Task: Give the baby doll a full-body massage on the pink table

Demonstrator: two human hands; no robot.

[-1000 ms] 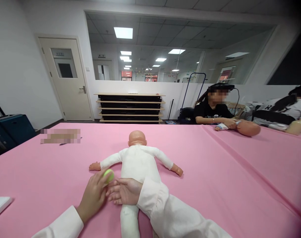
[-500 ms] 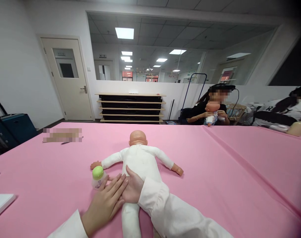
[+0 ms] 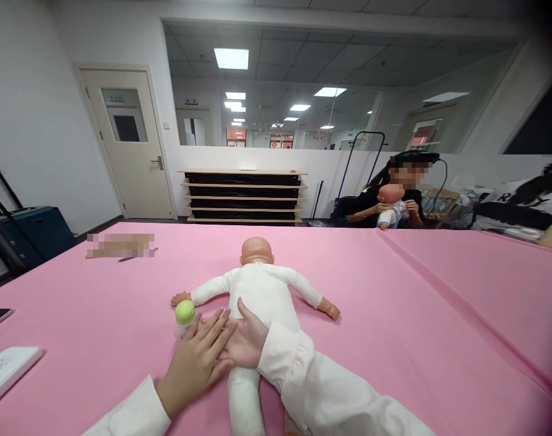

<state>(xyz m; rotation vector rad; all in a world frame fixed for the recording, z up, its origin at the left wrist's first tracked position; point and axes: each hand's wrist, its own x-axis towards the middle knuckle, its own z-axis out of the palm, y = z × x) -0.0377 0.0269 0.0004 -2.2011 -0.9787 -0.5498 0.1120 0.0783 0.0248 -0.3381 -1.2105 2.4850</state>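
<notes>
White doll lies on pink cloth; green-capped bottle just beyond left hand. Hands together — left laid across upturned right hand. Rub palms flat, evenly — clear of bottle.

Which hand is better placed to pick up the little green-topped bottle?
Probably the left hand: it's right beside the bottle. The right hand is farther away, palm showing and partly covered by the left.
</notes>
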